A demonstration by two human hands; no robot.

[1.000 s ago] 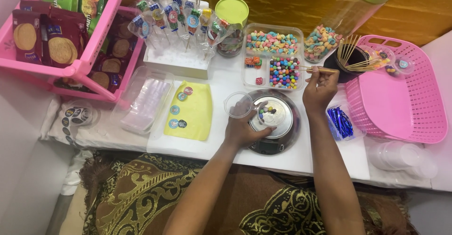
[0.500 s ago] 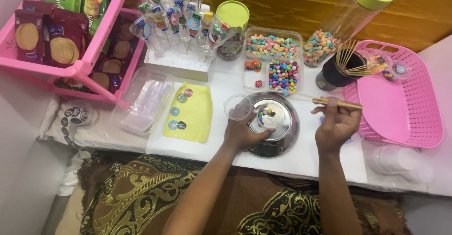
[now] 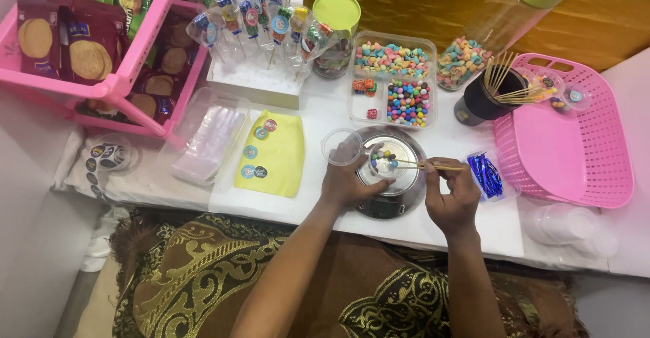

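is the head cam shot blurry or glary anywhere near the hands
Head view: even, soft light; left hand and right hand are sharp, the wooden skewer crisp; slight glare on the metal scale rim; faint wide-angle bending at the pink basket edge.

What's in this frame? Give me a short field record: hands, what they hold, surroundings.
left hand: rests on the round metal scale, holding a small clear cup on it
right hand: pinches a wooden skewer, its tip over the cup
cup contents: a few small coloured candy balls
behind scale: divided clear tray of coloured candies
right side: pink basket, dark cup of skewers
left side: yellow sticker sheet, pink rack of biscuit packs
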